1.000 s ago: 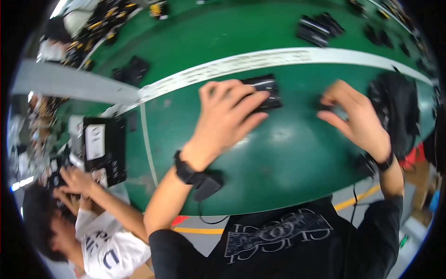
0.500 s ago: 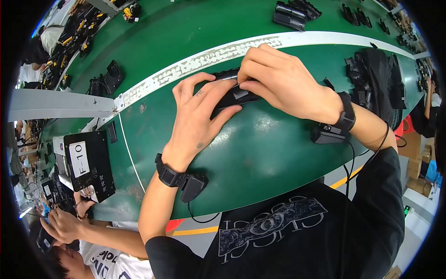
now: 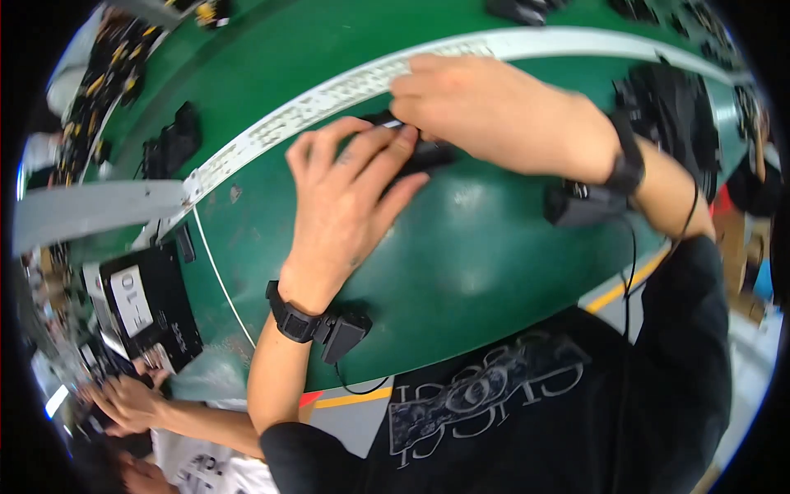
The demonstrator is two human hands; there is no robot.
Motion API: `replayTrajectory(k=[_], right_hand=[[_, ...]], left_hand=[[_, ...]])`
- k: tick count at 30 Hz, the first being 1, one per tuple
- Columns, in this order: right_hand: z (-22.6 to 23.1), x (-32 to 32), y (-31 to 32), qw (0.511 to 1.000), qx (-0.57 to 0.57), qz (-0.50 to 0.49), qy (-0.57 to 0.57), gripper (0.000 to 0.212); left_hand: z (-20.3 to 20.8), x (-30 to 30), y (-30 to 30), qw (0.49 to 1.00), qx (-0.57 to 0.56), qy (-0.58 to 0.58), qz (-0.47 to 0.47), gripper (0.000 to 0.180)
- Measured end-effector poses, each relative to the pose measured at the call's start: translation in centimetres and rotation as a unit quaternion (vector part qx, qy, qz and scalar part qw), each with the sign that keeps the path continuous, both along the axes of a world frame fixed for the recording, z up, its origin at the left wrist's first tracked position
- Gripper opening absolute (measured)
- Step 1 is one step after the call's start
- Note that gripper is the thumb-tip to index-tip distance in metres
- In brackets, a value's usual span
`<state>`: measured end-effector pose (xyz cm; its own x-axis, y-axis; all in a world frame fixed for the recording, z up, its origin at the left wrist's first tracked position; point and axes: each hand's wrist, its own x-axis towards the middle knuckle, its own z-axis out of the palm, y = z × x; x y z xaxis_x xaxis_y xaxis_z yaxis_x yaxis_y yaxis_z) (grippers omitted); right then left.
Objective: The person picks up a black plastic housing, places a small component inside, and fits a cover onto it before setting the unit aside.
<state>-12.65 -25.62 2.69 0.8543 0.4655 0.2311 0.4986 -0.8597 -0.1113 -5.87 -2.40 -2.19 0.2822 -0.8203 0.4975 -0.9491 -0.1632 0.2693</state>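
A small black part [image 3: 428, 153] lies on the green table [image 3: 461, 263], mostly covered by both hands. My left hand [image 3: 346, 206] lies flat over it from the near side, fingers pressing on its left end. My right hand [image 3: 485, 115] comes in from the right and pinches the part's top with thumb and fingertips. Each wrist carries a black strap with a small black box, and a cable runs from each box.
A white strip [image 3: 329, 95] curves across the table just behind the hands. Black parts [image 3: 169, 144] lie beyond it at left, and a pile of black parts [image 3: 671, 103] sits at right. A black tray [image 3: 148, 305] and another person's hand [image 3: 123, 403] are at lower left.
My right hand moved left from the table's right side and joined the left hand on the black part. The view has shifted closer over the hands.
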Motion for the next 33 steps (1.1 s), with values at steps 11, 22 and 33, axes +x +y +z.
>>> replayTrajectory(k=[11, 22, 33], right_hand=[[0.3, -0.6, 1.5, 0.998, -0.032, -0.053, 0.023, 0.014], [1.0, -3.6, -8.5, 0.958, -0.054, -0.264, -0.103, 0.026], [1.4, -15.3, -11.4, 0.953, -0.083, -0.278, 0.084, 0.028]], left_hand=[[0.3, -0.2, -0.3, 0.997, 0.019, -0.079, 0.008, 0.040], [0.0, 12.4, 6.9, 0.888, 0.060, -0.169, 0.423, 0.041], [0.8, 11.8, 3.1, 0.900, 0.122, -0.085, 0.410, 0.040]])
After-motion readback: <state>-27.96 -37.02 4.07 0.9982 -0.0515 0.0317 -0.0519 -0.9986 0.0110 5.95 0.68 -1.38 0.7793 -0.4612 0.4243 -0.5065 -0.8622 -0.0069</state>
